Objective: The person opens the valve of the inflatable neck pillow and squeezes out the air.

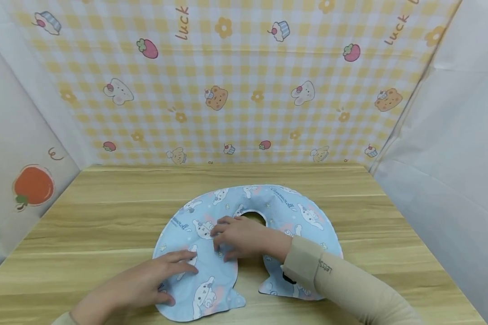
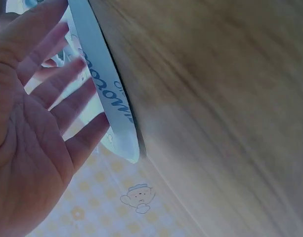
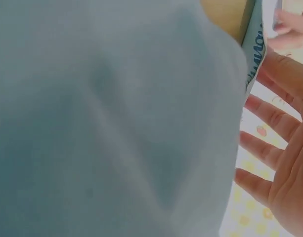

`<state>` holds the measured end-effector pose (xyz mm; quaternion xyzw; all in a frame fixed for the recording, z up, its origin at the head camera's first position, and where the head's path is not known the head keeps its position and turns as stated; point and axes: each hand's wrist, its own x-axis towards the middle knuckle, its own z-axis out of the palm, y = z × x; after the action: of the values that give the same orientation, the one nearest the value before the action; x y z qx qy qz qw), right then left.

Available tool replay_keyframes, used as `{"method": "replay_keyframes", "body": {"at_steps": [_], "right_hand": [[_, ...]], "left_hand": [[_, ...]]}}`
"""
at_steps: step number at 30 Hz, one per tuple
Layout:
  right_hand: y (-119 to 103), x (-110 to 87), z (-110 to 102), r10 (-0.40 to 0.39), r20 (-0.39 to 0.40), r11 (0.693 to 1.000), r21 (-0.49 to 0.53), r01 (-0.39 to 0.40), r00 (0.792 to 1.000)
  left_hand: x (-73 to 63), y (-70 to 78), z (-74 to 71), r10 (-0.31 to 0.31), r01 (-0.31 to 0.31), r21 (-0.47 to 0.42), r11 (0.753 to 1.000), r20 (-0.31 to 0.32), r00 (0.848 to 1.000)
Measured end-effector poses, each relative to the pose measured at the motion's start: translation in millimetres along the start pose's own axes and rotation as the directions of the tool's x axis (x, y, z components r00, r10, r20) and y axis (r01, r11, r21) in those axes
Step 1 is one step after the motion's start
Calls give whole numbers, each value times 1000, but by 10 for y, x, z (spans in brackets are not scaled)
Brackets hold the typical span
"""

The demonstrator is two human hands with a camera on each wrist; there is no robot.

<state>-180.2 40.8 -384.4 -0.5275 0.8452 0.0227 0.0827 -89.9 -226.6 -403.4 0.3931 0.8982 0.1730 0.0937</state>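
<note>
A light blue U-shaped neck pillow (image 1: 297,212) printed with white cartoon dogs lies flat on the table, its gap facing the near edge. My left hand (image 1: 156,277) rests on the pillow's left arm, fingers spread; in the left wrist view the left fingers (image 2: 72,94) lie along its edge, by some dark lettering. Reaching across the pillow's right arm, my right hand (image 1: 244,237) touches the inner side of the left arm with loosely bent fingers. In the right wrist view the pale blue fabric (image 3: 116,118) fills most of the picture beside the spread right hand (image 3: 284,148).
The wood-grain table (image 1: 118,198) extends on both sides of the pillow. Behind it hangs a yellow checked cloth (image 1: 248,122) with cartoon prints. White sheets stand at the left (image 1: 8,113) and right (image 1: 451,149) sides.
</note>
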Motion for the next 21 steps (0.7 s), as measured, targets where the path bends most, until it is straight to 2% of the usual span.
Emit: {"method": "replay_keyframes", "body": {"at_steps": [4,9,21], "right_hand": [[11,28,24,-14,6,1000,-5,14,1000],[7,54,43,3,27,999,-32,-2,1000],[11,108,60,142,105,990,-16,-141,984]], "left_hand": [[11,-1,-15,-57,57,-18,998,25,998],[20,-15,-25,-91,93,-44,995,47,995],[42,-89,-23,-172,177,-94,980,56,984]]}}
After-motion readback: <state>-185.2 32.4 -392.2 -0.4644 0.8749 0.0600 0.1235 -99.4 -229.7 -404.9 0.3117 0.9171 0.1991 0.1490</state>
